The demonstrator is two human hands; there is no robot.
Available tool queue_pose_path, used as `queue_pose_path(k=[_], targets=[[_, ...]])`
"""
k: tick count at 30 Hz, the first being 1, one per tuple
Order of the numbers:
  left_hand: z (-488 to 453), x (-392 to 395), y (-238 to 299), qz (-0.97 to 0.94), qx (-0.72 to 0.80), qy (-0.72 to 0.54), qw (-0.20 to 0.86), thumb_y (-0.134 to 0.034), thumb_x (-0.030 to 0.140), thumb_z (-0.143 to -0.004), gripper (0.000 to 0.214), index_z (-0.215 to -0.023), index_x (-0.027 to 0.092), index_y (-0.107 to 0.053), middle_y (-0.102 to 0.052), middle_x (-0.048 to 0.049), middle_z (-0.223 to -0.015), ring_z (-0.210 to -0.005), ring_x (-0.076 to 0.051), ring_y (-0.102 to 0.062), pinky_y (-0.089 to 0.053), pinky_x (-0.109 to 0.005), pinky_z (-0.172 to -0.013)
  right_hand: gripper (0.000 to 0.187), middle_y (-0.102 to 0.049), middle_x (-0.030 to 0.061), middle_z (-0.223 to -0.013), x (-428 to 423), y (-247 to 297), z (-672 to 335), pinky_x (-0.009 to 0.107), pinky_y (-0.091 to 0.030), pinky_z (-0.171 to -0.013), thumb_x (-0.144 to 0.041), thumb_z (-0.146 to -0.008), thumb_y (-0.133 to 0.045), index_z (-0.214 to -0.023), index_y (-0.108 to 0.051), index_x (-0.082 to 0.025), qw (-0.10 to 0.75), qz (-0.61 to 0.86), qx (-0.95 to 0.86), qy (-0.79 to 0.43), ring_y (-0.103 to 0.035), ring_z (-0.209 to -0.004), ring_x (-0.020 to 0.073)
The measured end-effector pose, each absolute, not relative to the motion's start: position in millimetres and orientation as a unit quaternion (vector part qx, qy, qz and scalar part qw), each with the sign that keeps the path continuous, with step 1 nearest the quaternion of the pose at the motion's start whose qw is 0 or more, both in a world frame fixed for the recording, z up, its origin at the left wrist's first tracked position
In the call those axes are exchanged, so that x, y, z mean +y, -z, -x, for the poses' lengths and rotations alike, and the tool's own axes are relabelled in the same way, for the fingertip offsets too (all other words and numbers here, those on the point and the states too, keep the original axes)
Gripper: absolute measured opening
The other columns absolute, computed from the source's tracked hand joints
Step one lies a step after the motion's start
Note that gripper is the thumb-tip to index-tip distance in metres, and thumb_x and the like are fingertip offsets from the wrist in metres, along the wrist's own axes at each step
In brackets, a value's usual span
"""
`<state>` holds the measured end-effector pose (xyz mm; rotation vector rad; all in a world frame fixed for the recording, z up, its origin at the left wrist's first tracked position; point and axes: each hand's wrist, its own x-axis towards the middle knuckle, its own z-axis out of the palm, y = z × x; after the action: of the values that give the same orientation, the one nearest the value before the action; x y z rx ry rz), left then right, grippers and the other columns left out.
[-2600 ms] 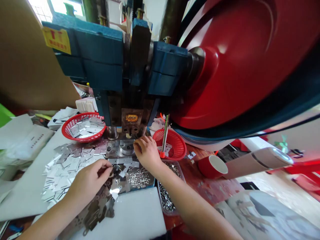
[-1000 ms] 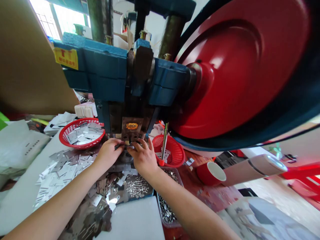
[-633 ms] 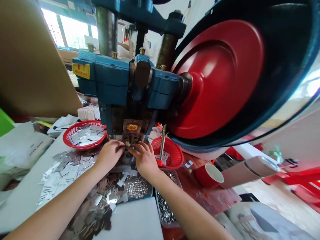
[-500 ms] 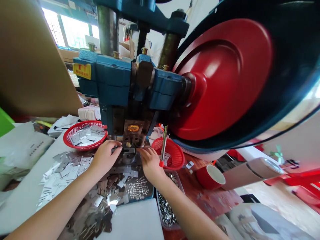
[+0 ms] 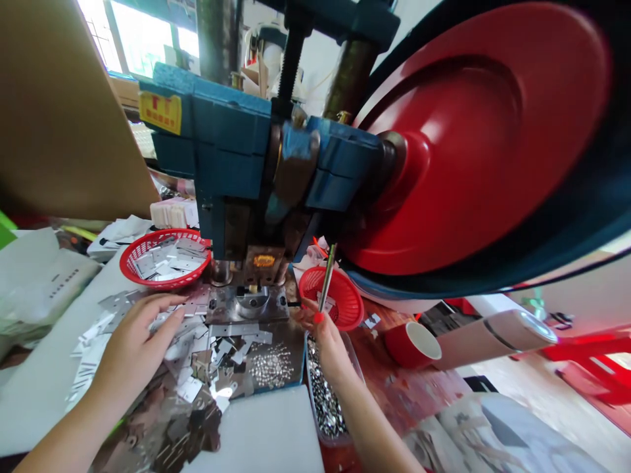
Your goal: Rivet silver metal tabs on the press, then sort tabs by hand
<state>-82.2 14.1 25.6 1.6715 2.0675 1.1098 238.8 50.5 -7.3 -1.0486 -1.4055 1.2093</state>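
My left hand lies flat with fingers stretched out on a loose heap of small metal plates, left of the press die. My right hand reaches over a clear tray of tiny shiny rivets. Its fingers are extended toward the right red basket and touch the red tip of a hanging metal rod. Nothing shows in either hand. The die under the blue press head has no hands at it.
A large red flywheel fills the upper right. A second red basket holds plates at back left. Loose rivets lie before the die, a white foam pad nearer me. A red cup and a white tube lie right.
Both hands have drawn back from the die. The left went down-left onto the plate heap, the right went right toward the basket and rivet tray. The view shifted slightly.
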Motion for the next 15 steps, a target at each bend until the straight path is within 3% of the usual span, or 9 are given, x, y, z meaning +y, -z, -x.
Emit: queue_pose_path(k=[2,6,8,10,12,15], targets=[[84,13,-28,-0.570,0.716,-0.382,0.126,-0.047,0.050,-0.083,0.032,-0.103,0.029,-0.061,-0.060,-0.0023,-0.116,-0.108,-0.028,-0.055,-0.049,-0.041,-0.082,0.075,-0.067,0.0094,-0.105,53,10,-236,0.040,-0.048,-0.090,-0.073,-0.079,-0.044,-0.131,-0.049,-0.020,0.437,0.429,-0.625,-0.484,-0.063,-0.097,0.0236],[85,11,-29,-0.580,0.717,-0.366,0.125,-0.047,0.051,-0.083,0.032,-0.100,0.029,-0.063,-0.063,-0.0020,-0.113,-0.106,-0.027,-0.057,-0.049,-0.038,-0.083,0.044,-0.066,0.0094,-0.107,73,2,-211,0.036,-0.046,-0.090,-0.051,-0.087,-0.049,-0.113,-0.063,-0.018,0.342,0.519,-0.694,-0.363,-0.060,-0.102,0.0224],[83,9,-25,-0.608,0.703,-0.345,0.130,-0.047,0.049,-0.083,0.031,-0.097,0.028,-0.064,-0.064,-0.0024,-0.110,-0.103,-0.025,-0.059,-0.046,-0.037,-0.088,0.038,-0.067,0.0092,-0.106,91,-8,-191,0.033,-0.046,-0.088,-0.044,-0.089,-0.046,-0.110,-0.064,-0.018,0.332,0.538,-0.710,-0.311,-0.061,-0.100,0.0210],[78,8,-21,-0.644,0.681,-0.322,0.131,-0.047,0.047,-0.084,0.029,-0.095,0.027,-0.065,-0.065,-0.0028,-0.108,-0.102,-0.024,-0.059,-0.045,-0.037,-0.091,0.034,-0.068,0.0092,-0.101,108,-16,-172,0.033,-0.045,-0.085,-0.041,-0.084,-0.055,-0.107,-0.065,-0.018,0.293,0.553,-0.731,-0.271,-0.062,-0.094,0.0216],[72,6,-16,-0.681,0.658,-0.297,0.126,-0.047,0.044,-0.085,0.028,-0.092,0.026,-0.066,-0.066,-0.0033,-0.106,-0.101,-0.023,-0.059,-0.044,-0.037,-0.093,0.023,-0.068,0.0065,-0.089,121,-20,-160,0.031,-0.045,-0.078,-0.034,-0.080,-0.060,-0.093,-0.067,-0.017,0.294,0.563,-0.724,-0.267,-0.062,-0.084,0.0198],[66,5,-13,-0.724,0.627,-0.260,0.122,-0.046,0.041,-0.086,0.027,-0.091,0.026,-0.068,-0.066,-0.0034,-0.103,-0.098,-0.023,-0.060,-0.044,-0.039,-0.093,0.012,-0.062,0.0001,-0.067,126,-18,-166,0.025,-0.043,-0.064,-0.028,-0.076,-0.060,-0.073,-0.064,-0.017,0.366,0.574,-0.662,-0.313,-0.057,-0.066,0.0147]])
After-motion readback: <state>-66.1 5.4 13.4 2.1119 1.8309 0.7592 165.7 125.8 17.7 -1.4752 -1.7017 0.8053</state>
